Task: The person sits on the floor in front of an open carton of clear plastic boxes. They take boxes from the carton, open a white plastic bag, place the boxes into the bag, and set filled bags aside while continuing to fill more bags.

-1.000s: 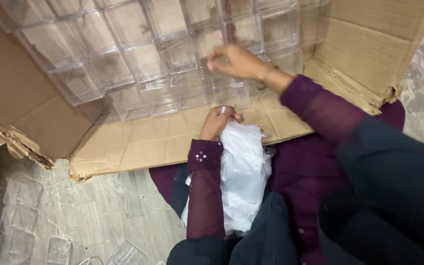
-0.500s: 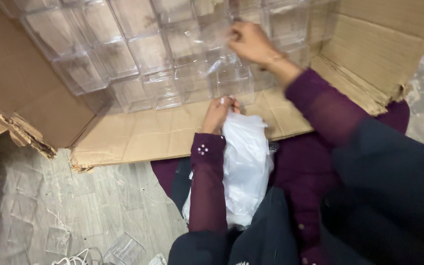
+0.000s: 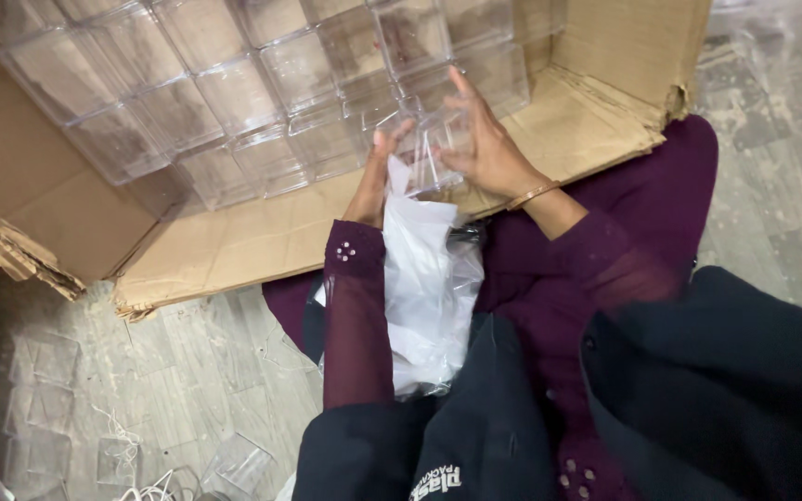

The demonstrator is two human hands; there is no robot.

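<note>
Gripping a small clear plastic box [image 3: 433, 153] between both hands: right hand [image 3: 494, 148] wrapped round its far and right side, fingers spread and pointing up toward the stacked boxes, thumb on the near face; left hand [image 3: 378, 181] pinching the box's left edge together with the mouth of a white plastic bag [image 3: 424, 297], fingers curled. Box sits just above the bag's opening, directly between the two hands and in front of the carton's lower flap. Best done, judging by the pose, by keeping the bag mouth spread wide with the left fingers, tilting the box so a corner enters first, and pressing only on the edges, since thin clear walls likely flex and smudge. Right wrist bent back, thin bangle [image 3: 531, 195] showing, maroon sleeve running down and right; left forearm nearly upright, sleeve cuff just below the hand. Beyond the hands, rows of clear boxes [image 3: 234, 93] packed inside an open cardboard carton [image 3: 605, 56] lying on its side. Nearer than the hands, bag draped over the lap. Left of the left arm, grey floor [image 3: 187, 371] with loose clear pieces [image 3: 44, 408].
</note>
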